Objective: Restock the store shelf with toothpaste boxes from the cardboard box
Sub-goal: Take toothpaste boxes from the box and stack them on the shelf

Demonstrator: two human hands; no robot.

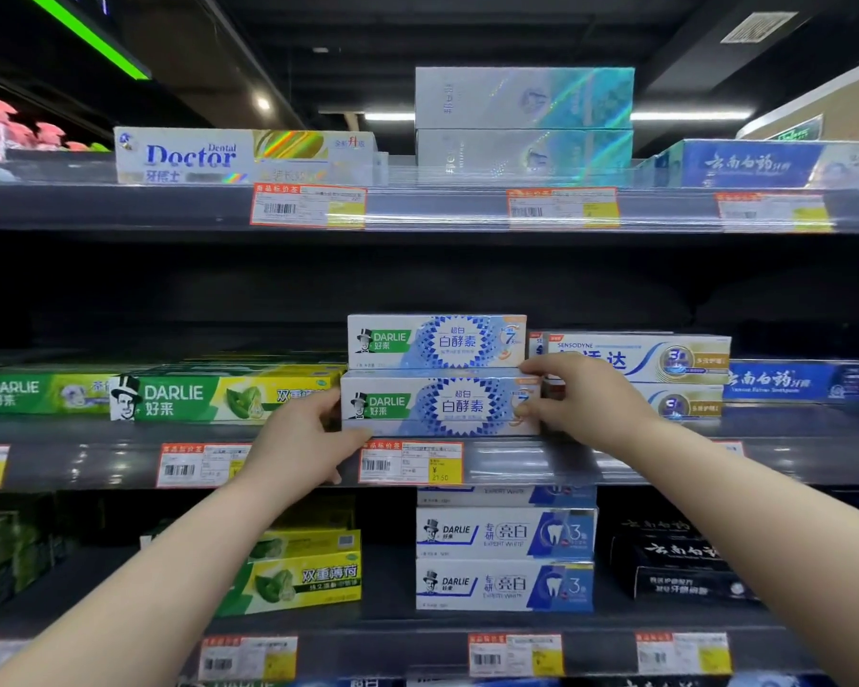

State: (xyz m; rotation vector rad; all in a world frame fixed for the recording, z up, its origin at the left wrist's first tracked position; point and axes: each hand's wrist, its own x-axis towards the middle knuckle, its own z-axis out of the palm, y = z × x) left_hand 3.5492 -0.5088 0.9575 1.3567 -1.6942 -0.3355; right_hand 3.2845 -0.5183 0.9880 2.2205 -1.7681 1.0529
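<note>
Here the left hand [301, 441] and the right hand [574, 396] reach up to the middle shelf [665, 461], each closed on one short end of the lower white-and-blue Darlie toothpaste box [440, 406], thumb below and fingers curled round the end. Holding both ends likely lets the person square the long box against the shelf's front edge, directly above its price tag [411, 462], so the label faces the aisle. A second identical box [436, 342] lies flat on top of it, set slightly further back; stacking fills the height of the slot. To the left, touching or just beside, lie green Darlie boxes [219, 396]; to the right, Sensodyne boxes [636, 359] stacked two high. The cardboard box is not in view, so what remains to shelve cannot be told.
</note>
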